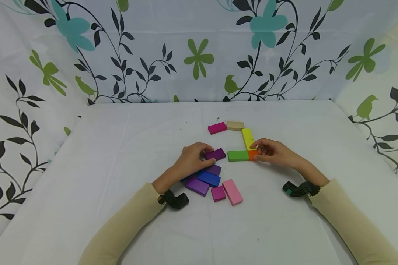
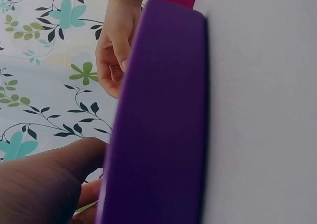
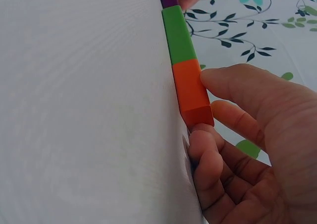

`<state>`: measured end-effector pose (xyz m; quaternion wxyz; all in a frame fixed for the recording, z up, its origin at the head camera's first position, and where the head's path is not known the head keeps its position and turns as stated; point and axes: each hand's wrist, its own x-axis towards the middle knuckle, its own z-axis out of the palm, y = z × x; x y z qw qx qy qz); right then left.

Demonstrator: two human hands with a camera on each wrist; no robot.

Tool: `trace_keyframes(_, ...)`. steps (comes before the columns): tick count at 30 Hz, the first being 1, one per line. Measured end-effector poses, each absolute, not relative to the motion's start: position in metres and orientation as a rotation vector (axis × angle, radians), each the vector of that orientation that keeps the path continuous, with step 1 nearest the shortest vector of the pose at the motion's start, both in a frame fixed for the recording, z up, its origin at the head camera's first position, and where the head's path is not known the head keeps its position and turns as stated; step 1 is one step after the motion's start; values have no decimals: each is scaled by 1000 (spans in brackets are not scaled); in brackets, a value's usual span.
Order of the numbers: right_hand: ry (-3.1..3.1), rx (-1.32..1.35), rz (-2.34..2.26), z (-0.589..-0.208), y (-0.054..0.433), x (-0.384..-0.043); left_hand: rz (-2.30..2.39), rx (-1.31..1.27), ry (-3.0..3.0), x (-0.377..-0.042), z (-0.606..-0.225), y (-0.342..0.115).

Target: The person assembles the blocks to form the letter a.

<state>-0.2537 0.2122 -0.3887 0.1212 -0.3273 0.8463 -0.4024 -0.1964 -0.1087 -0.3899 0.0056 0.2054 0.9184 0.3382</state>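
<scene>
In the head view, the left hand (image 1: 192, 158) is at the centre, thumb and fingers pinching a dark purple block (image 1: 215, 154). Right of centre, the right hand (image 1: 275, 151) has thumb and fingers clamped on an orange block (image 1: 251, 155). A green block (image 1: 237, 156) touches its left side; a yellow block (image 1: 247, 137) runs up from it towards a tan block (image 1: 235, 126). Below the left hand lie a blue block (image 1: 209, 178) and a pink block (image 1: 232, 192).

In the left wrist view, a purple surface fills the middle, the left thumb at lower left.

In the right wrist view, the orange block is right of centre, the right thumb touching its right edge, other fingers curled below; the green block adjoins its upper end.
</scene>
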Motion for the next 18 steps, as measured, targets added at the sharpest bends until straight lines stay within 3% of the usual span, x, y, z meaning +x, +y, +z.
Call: trace_keyframes(18, 2463, -957, -1186, -388, 211, -253, 1040, 765, 2853, -195, -391, -108)
